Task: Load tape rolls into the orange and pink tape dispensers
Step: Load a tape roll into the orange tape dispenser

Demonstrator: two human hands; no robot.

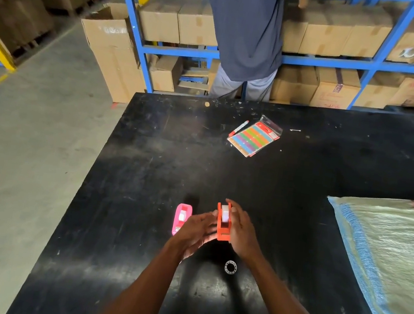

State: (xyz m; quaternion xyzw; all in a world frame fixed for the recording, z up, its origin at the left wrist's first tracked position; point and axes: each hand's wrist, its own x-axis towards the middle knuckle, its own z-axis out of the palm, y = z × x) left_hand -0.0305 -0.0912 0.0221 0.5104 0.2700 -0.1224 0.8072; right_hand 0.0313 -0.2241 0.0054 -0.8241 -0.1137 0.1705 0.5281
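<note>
The orange tape dispenser [223,229] is held upright between both hands above the black table [149,175], with a white tape roll [224,214] sitting in its slot. My right hand [243,232] grips its right side, fingers over the top. My left hand [196,232] holds its left side. The pink tape dispenser [181,217] lies on the table just left of my left hand, with a white roll in it. A clear tape roll [230,267] lies flat on the table below my hands.
A pack of coloured strips [254,138] and a red marker [238,128] lie further back on the table. A woven sack [395,255] covers the right side. A person [246,28] stands beyond the table at blue shelving [137,25] full of cardboard boxes.
</note>
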